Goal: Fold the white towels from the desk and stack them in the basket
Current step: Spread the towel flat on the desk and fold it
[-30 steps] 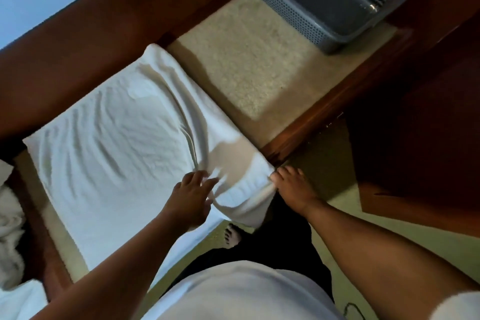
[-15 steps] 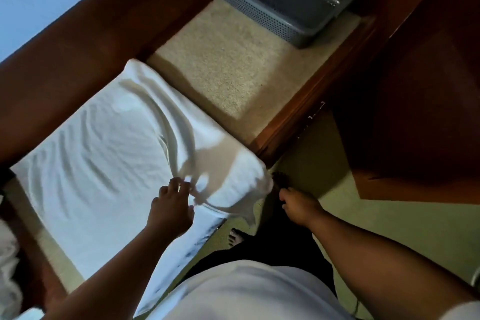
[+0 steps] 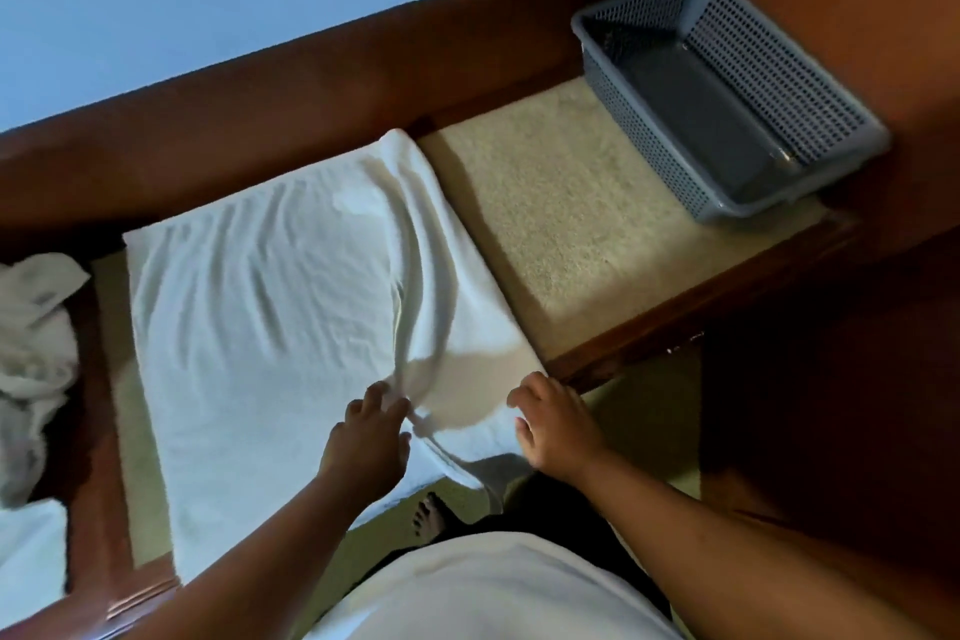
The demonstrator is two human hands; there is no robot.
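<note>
A large white towel (image 3: 280, 307) lies spread on the desk, wrinkled, with a long crease near its right side and its near edge hanging over the front of the desk. My left hand (image 3: 366, 437) rests on the towel at the near end of that crease, fingers stretched forward. Fingers relaxed, my right hand (image 3: 556, 426) lies on the towel's near right corner. The grey perforated basket (image 3: 644, 140) stands at the far right of the desk with nothing in it.
A heap of crumpled white towels (image 3: 31, 343) sits at the left end. A beige desk mat (image 3: 561, 224) shows between towel and basket. The dark wooden desk rim (image 3: 649, 338) runs along the front; a bare foot (image 3: 428, 517) is on the floor below.
My right hand has come up from below the desk edge onto the towel's near right corner. The left hand stays on the towel by the crease. The camera has swung, showing the basket farther right.
</note>
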